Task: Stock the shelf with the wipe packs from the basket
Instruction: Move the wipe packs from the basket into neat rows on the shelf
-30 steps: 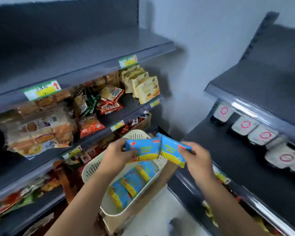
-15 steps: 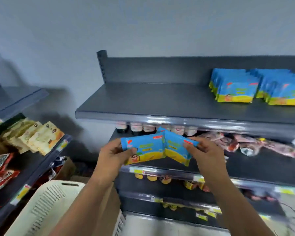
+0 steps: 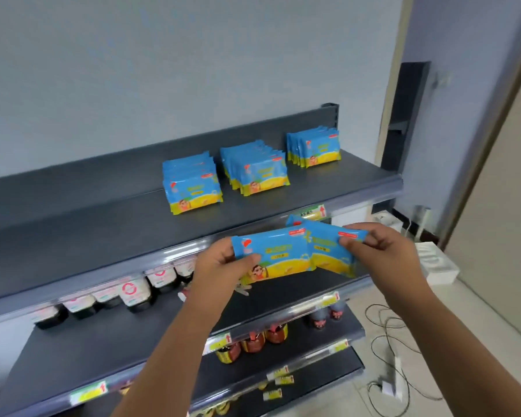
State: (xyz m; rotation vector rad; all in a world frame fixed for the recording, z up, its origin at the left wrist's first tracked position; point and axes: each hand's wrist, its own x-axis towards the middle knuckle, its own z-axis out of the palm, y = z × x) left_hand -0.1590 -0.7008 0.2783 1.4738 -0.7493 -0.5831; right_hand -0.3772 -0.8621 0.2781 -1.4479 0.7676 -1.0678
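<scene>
— So, where do you stand?
— Your left hand (image 3: pixel 220 263) is clamped on one wipe pack (image 3: pixel 272 255), your right hand (image 3: pixel 379 248) on another wipe pack (image 3: pixel 328 246), both held just in front of the top shelf (image 3: pixel 88 224).
— And the step?
— Carrying them in, I'd judge. Three rows (image 3: pixel 253 168) already stand there; next you'd lift the packs over the lip and start a row left of those.
</scene>
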